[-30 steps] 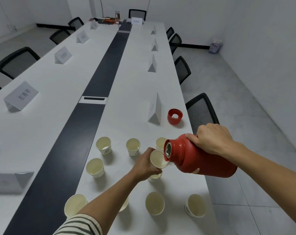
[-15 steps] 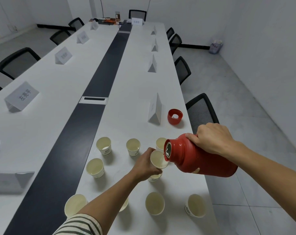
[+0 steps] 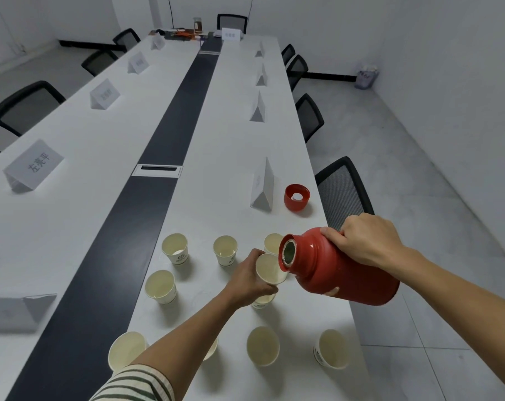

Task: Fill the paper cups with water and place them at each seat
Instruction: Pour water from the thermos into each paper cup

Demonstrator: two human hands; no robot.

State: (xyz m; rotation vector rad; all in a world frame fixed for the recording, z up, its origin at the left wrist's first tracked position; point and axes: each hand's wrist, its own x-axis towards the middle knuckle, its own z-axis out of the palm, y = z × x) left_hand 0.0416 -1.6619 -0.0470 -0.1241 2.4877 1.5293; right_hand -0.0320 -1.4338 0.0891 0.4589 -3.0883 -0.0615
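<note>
One paper cup (image 3: 270, 269) in left hand (image 3: 249, 280), fingers wrapped round it | right hand (image 3: 366, 241) fingers grip red flask (image 3: 340, 273), long axis tipped leftward, mouth at cup's right rim

Ten cups (image 3: 174, 248) stand on the tabletop (image 3: 231, 140), one half hidden under a forearm. One red flask (image 3: 340, 273), one red lid (image 3: 297, 197). Ten name cards (image 3: 262, 185). Chairs (image 3: 342, 192): probably nine, as the far ones are small and one is cut off at the left edge.
</note>
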